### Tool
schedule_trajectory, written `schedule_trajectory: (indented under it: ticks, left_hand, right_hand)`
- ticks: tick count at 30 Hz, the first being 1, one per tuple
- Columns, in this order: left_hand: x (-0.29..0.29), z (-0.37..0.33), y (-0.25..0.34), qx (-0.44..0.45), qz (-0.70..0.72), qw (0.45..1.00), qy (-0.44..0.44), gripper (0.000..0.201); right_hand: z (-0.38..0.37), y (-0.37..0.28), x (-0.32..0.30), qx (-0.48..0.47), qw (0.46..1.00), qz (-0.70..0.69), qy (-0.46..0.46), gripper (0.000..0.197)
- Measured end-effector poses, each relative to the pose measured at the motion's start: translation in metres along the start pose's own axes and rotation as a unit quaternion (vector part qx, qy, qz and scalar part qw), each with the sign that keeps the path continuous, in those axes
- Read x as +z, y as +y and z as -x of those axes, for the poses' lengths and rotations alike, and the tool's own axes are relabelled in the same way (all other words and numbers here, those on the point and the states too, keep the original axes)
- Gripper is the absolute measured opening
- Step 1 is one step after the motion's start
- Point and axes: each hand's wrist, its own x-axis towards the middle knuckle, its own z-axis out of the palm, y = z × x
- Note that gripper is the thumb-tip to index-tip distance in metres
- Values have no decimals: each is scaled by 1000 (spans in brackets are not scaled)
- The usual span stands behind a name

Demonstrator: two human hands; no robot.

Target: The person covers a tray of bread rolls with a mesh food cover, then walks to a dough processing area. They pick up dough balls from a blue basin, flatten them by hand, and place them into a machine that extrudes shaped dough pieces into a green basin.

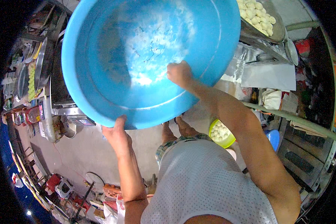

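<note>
A large round blue basin [72, 78] fills the upper middle of the head view, its inside turned up toward me. White powdery residue [153, 41] coats its bottom, with some dark marks in it. My left hand [117, 135] is closed on the near-left rim, thumb over the edge and the fingers hidden beneath. Inside the basin, my right hand [180, 75] is clenched over the lower right of the powdery patch. Whatever its fingers hold, if anything, is hidden.
At the upper right, a metal tray [278, 28] bears many pale dough balls [257, 16]. A yellow-green bowl [227, 141] of white balls stands on the floor by my right arm. Metal shelving [44, 63] lines the left; a red-and-white machine [59, 184] sits lower left.
</note>
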Motion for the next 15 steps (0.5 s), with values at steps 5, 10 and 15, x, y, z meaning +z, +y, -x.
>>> schedule_trajectory:
  ticks: [5, 10, 15]
  left_hand:
    - [-4, 10, -32, 14, 20, 999, 25, 27]
    - [7, 11, -46, 31, 10, 997, 64, 30]
    - [9, 7, -57, 40, 13, 997, 67, 32]
  right_hand:
    - [43, 34, -54, 143, 935, -323, 41, 27]
    - [117, 92, -73, 247, 880, -402, 57, 34]
    - [163, 158, 26, 372, 857, -356, -14, 31]
